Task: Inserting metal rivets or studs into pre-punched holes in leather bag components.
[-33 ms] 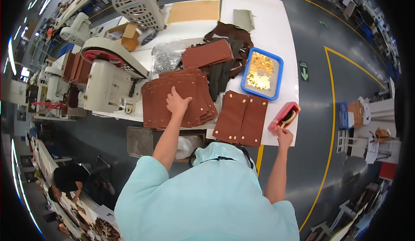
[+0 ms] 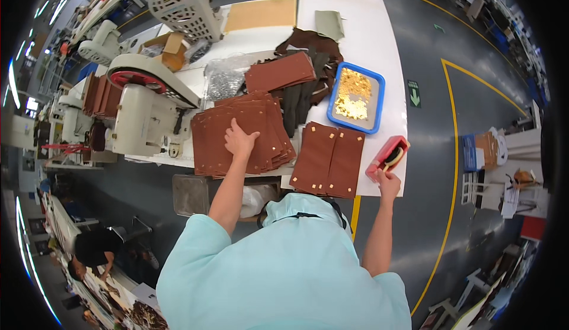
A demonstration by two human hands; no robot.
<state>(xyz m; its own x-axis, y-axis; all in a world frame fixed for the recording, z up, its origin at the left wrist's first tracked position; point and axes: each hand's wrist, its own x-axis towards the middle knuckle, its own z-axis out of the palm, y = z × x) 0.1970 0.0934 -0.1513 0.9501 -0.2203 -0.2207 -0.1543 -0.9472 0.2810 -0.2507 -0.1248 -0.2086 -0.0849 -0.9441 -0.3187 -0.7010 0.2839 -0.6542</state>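
Observation:
My left hand [image 2: 241, 140] rests with fingers spread on a stack of reddish-brown leather-like panels [image 2: 208, 130] at the table's front edge. Small metal pieces dot these panels. At the front right corner, my right hand [image 2: 389, 185] has its fingers pinched at the near end of a red tape dispenser [image 2: 381, 157], on the tape as far as I can see; the fingertips are small in view. Between my hands lie two side-by-side piles of brown panels [image 2: 314, 155] with small gold-coloured pieces near their corners. Beyond them sits a blue-rimmed tray [image 2: 382, 96] holding many shiny gold pieces [image 2: 354, 96].
A smaller pile of brown panels [image 2: 278, 72] lies on dark cloth-like pieces [image 2: 294, 108] behind the stack. White machines with a belt guard [image 2: 157, 72] stand at left, near an open cardboard box [image 2: 175, 42]. A grey bin [image 2: 189, 195] is below the table edge. Another person [image 2: 95, 247] works at lower left.

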